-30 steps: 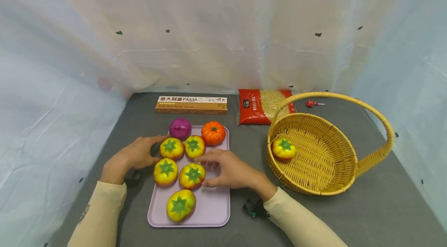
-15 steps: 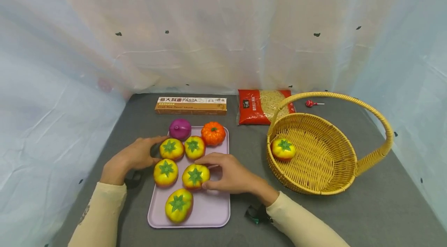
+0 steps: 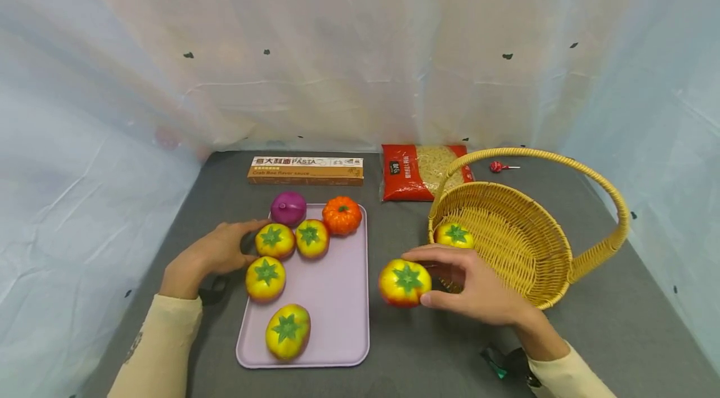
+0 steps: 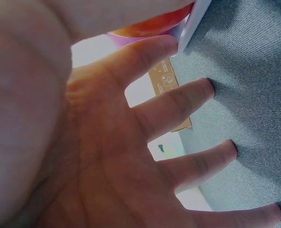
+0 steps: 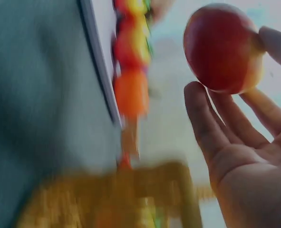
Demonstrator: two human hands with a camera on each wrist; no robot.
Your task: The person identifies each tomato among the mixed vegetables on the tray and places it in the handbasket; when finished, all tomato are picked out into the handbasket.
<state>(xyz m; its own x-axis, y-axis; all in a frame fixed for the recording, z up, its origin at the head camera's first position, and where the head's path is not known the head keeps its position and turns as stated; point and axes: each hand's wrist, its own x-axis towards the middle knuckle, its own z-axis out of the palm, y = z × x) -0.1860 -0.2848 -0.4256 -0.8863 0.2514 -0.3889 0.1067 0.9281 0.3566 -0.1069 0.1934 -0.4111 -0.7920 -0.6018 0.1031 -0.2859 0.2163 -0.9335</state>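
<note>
A yellow-red toy persimmon (image 3: 405, 283) with a green star-shaped top is pinched between the thumb and fingers of my right hand (image 3: 478, 288). It hangs over the table between the tray and the basket; its red underside shows in the right wrist view. My left hand (image 3: 216, 251) stays at the left edge of the lilac tray (image 3: 337, 329), fingers spread, fingertips on the grey cloth in the left wrist view. Thumb and forefinger lie close beside a toy persimmon (image 3: 275, 241); contact cannot be told. Several persimmons sit on the tray. One persimmon (image 3: 454, 234) in the wicker basket (image 3: 554, 229) is partly hidden by my right hand.
A purple onion-like toy (image 3: 289, 208) and an orange toy pumpkin (image 3: 342, 215) lie at the tray's far end. Behind are a pasta box (image 3: 306, 171), a red pasta bag (image 3: 410, 173) and a lollipop (image 3: 497, 167). The basket's tall handle (image 3: 523, 152) arches over it.
My right hand took hold of a persimmon on the tray, lifted it and carried it right, towards the basket. The nearest persimmon on the tray shifted slightly left. My left hand stayed put.
</note>
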